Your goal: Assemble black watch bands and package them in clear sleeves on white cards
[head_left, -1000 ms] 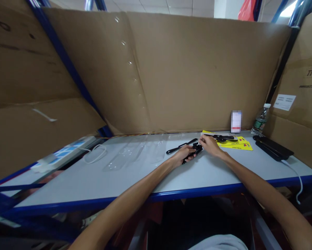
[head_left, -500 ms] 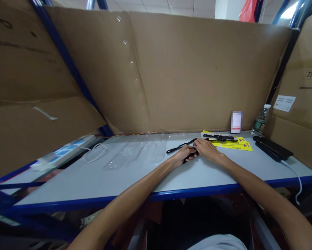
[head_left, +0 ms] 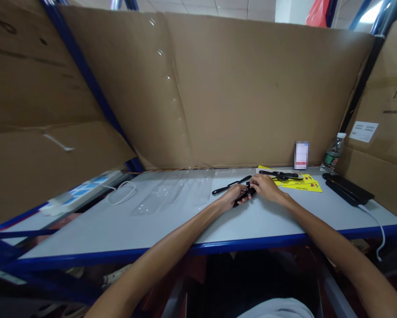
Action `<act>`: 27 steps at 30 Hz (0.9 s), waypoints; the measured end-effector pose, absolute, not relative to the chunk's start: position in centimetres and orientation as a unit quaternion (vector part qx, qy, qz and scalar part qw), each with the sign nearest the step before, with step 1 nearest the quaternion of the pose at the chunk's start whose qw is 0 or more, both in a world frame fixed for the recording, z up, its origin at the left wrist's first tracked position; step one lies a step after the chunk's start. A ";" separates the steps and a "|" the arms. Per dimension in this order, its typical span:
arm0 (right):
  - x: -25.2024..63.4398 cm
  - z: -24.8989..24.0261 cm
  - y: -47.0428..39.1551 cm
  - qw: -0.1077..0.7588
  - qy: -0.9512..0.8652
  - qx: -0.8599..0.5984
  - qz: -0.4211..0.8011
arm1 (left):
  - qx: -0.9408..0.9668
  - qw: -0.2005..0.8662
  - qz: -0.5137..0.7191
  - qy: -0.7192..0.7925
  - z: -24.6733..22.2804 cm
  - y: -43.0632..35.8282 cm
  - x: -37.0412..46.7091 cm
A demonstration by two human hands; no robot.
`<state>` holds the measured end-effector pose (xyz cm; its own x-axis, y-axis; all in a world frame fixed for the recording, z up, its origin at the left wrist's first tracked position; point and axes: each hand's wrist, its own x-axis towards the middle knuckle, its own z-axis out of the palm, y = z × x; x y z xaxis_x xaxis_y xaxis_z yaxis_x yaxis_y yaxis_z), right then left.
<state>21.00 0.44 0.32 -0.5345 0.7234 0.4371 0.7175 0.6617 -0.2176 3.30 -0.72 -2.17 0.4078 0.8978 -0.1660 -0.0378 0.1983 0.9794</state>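
1. Left of centre: clear shells (head_left: 162, 196) lie on the counter (head_left: 119, 234), well apart from the yellow cards (head_left: 304, 186). Opening of the packs is judged done.
2. Loose bar (head_left: 231, 185): black, lying just beyond the left hand (head_left: 232, 197); not held.
3. Left hand: fingers curled round the black piece (head_left: 250, 191), which is tilted, close over the counter, between the two hands.
4. Right hand (head_left: 265, 187): fingers bunched, pinching the far end of the black piece. Exact contact is hidden.
5. Work on the black piece is judged under way and unfinished, both hands being engaged. What remains on it cannot be told.
6. Right: stacked bars (head_left: 278, 175), black, rest on the cards, held by neither hand.
7. Count, left to right: power strip (head_left: 89, 190), one; clear shells, at least two, overlap preventing an exact figure; loose bar, apparently one; black piece, one; stacked bars, apparently two; yellow cards, at least two; phone (head_left: 301, 155), one; bottle (head_left: 332, 153), one; black case (head_left: 349, 189), one.
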 end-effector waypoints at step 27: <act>20.8 2.0 -0.8 0.147 -0.897 -0.411 -0.065 | 0.586 0.578 0.344 0.452 -2.5 -1.4 3.7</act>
